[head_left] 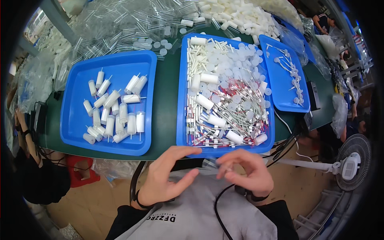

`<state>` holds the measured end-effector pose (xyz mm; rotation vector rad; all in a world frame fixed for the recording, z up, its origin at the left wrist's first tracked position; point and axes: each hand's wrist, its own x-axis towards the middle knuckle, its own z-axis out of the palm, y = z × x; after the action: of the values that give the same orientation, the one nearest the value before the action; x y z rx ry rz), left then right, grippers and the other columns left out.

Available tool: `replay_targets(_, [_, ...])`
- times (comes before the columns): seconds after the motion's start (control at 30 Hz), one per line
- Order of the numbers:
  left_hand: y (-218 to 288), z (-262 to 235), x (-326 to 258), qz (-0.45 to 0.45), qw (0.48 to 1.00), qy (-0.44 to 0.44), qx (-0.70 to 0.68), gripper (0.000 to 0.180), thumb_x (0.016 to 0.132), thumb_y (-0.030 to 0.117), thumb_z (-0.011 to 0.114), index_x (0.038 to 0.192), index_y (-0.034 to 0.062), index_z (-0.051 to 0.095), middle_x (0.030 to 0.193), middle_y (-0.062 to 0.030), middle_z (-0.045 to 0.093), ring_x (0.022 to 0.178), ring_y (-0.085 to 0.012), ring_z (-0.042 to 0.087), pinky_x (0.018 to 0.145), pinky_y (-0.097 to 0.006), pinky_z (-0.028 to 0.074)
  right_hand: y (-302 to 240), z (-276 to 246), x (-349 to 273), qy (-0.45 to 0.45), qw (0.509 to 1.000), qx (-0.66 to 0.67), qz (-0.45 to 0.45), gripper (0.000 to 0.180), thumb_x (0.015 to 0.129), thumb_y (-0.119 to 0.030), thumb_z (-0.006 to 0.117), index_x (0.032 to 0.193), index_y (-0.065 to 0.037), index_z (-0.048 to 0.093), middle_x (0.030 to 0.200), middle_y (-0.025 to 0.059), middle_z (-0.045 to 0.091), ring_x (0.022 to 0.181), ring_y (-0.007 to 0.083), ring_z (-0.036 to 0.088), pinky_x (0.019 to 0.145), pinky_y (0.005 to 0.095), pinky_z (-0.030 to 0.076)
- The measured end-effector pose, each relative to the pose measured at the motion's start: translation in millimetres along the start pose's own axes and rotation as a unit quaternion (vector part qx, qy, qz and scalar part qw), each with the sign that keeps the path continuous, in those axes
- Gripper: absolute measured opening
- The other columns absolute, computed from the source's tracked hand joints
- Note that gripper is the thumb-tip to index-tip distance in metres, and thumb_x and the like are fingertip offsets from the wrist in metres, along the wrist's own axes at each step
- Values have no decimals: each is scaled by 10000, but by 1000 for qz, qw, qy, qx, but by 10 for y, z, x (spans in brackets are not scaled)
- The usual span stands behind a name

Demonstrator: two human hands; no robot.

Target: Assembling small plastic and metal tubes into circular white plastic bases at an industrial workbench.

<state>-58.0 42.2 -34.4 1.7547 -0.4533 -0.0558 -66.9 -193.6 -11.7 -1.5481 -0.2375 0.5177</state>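
Note:
My left hand [163,181] is held up in front of the middle tray, its thumb and fingers apart and nothing between them. Facing it, my right hand [253,174] has its fingers bent together around one end of a clear plastic tube [209,163], which is blurred and partly hidden. Just beyond both hands is the middle blue tray [182,100]. In it are white foam cylinders [205,102], translucent round caps [245,60], thin white sticks [194,54] and many small wired parts with red and pale leads [228,108].
On the left, a blue tray [74,120] holds several capped white cylinders with thin stems [113,98]. A smaller blue tray [276,96] at right contains stems with caps [295,76]. Clear tubes [120,26] and foam cylinders [244,16] are heaped behind. A fan [351,166] stands at right.

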Motion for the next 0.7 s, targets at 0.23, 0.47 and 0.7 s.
replay_targets(0.23, [-73,36,-115,19,995,56,75,311,769,-18,669,1071,-9,594,1017,-148,643,933,-305,615,817,-357,481,-47,-232,260,211,977,26,14,205,895,-52,615,947,-60,417,740,72,612,615,78,549,514,197,391])
replay_targets(0.47, [-26,117,-105,26,991,31,128,237,783,-21,647,1018,-10,616,983,-141,648,898,-276,613,791,-327,479,-164,-382,635,330,938,-6,-109,246,919,-133,604,1108,-30,482,825,70,630,696,92,561,604,215,416])
replay_targets(0.7, [-33,151,-8,43,990,-9,131,238,778,-16,657,1013,-3,621,970,-140,645,881,-287,605,770,-338,477,3,-204,291,377,877,-273,-124,180,838,-46,633,1013,-5,622,871,96,656,779,190,601,684,302,451])
